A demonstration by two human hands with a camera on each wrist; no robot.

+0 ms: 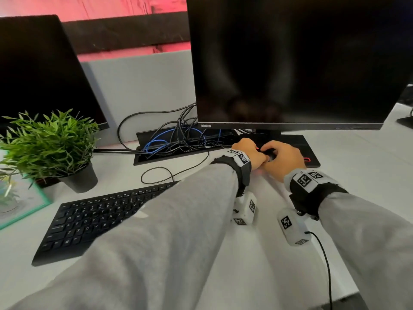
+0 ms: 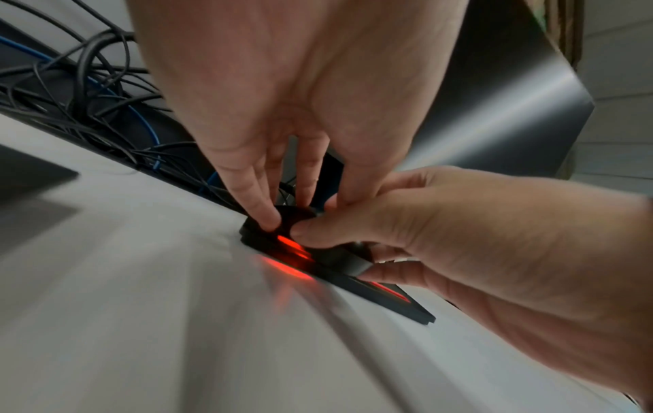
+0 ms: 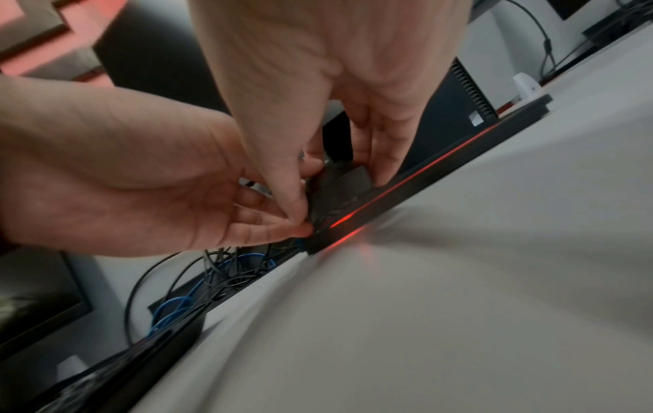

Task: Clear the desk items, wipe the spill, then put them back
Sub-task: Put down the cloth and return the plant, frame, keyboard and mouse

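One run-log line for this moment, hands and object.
left hand: pinching black mouse | right hand: gripping the mouse | mouse: on monitor base, underside glowing red | keyboard: untouched

The table (image 1: 368, 157) is pale grey-white. The keyboard (image 1: 93, 218) is black with white lettering, and the mouse (image 2: 300, 215) is black. The 2 monitors (image 1: 290, 63) are black, and the stand base (image 1: 310, 151) is black with a red line. Among black cables runs a blue cable (image 1: 156, 143). The plant (image 1: 49, 139) is green in a dark grey pot (image 1: 82, 180). Both sleeves (image 1: 178, 231) are grey, and the wristbands (image 1: 306, 181) carry black-and-white square markers.
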